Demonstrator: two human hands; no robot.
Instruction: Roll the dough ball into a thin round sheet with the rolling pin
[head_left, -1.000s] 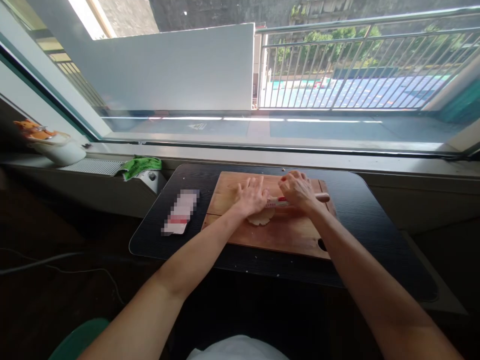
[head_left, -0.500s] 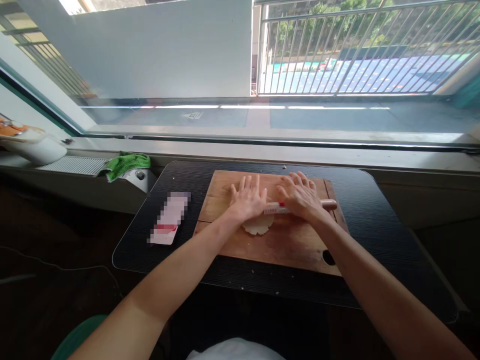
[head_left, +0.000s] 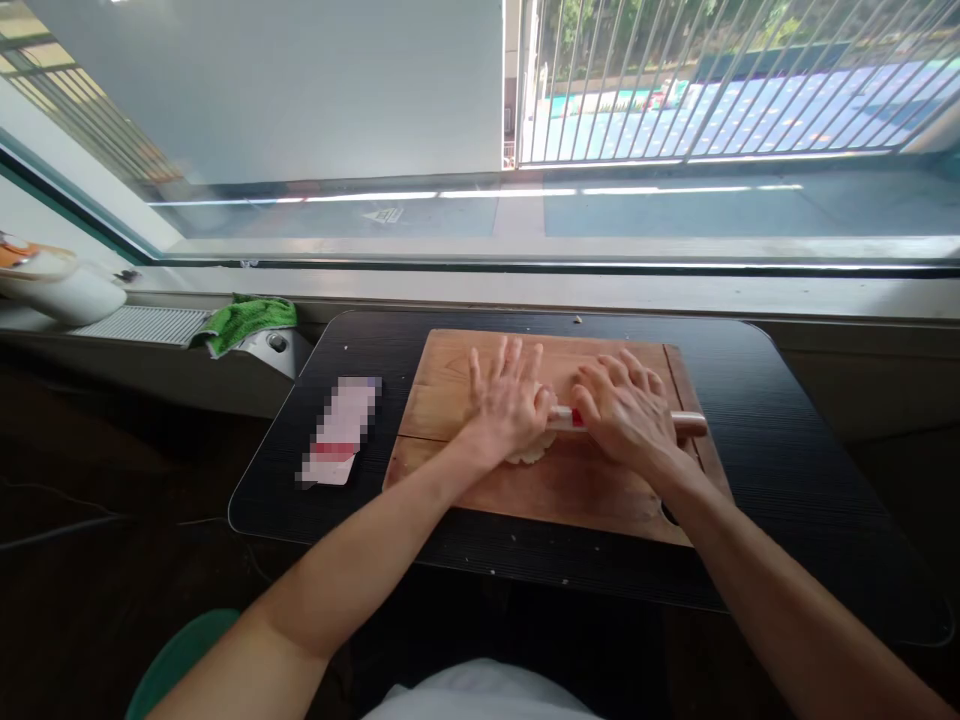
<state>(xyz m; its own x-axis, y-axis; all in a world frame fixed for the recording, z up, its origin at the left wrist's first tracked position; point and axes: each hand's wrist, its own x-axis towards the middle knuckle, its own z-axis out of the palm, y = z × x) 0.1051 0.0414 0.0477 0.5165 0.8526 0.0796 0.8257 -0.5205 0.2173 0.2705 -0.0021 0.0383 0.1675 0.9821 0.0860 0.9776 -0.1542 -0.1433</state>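
Observation:
A wooden rolling pin point(head_left: 688, 424) lies crosswise on the cutting board point(head_left: 570, 490), over a thin, flat piece of dough point(head_left: 531, 452). The palm of my left hand point(head_left: 508, 405) presses on the pin's left part, its fingers spread and pointing away from me. My right hand point(head_left: 626, 408) bears on the right part of the pin with fingers stretched forward; neither hand is wrapped around it. Between the hands, a white and red stretch of the pin shows. Most of the dough is hidden under the left hand and the pin.
The board lies on a black table point(head_left: 795, 480) with small crumbs on it. A pixelated pink object point(head_left: 341, 430) lies left of the board. Beyond are a green cloth point(head_left: 251, 322), a white container point(head_left: 64, 288) and a window. A green tub point(head_left: 176, 660) stands below at left.
The rolling pin has rolled towards me over the dough, my hands moving with it. Less of the dough shows in front of the pin. The view has shifted slightly.

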